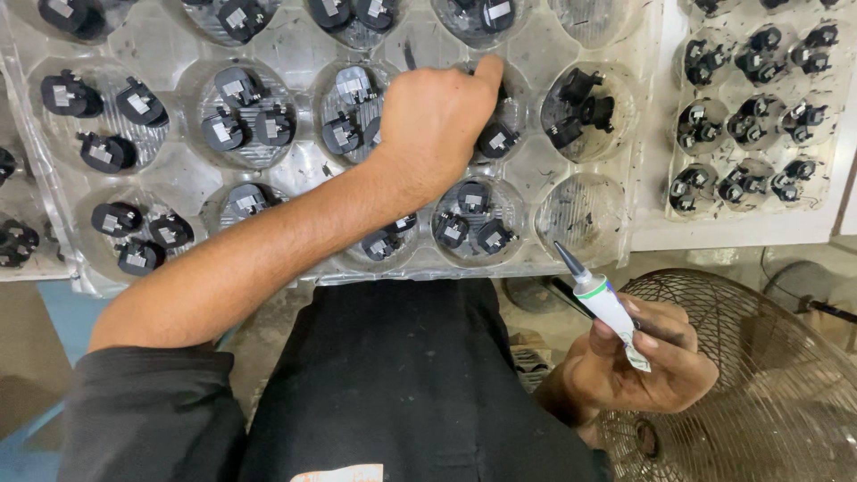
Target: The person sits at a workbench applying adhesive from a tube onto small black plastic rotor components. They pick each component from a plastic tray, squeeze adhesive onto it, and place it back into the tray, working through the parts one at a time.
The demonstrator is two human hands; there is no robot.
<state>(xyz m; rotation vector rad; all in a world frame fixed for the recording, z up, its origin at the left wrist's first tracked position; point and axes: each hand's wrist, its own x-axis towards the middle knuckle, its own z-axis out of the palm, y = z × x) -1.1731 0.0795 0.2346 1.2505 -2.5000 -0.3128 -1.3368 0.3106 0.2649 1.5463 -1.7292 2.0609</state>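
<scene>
My left hand [437, 116] reaches into a far cup of the clear tray [295, 45], fingers curled over black parts [496, 139], grip hidden; right fingers clamp the glue tube [605, 303], whose nozzle may drip

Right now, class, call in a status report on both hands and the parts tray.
Left hand reaching into clear tray, fingers on a black part. Right hand gripping white tube, nozzle up. Nothing in the way.
</scene>
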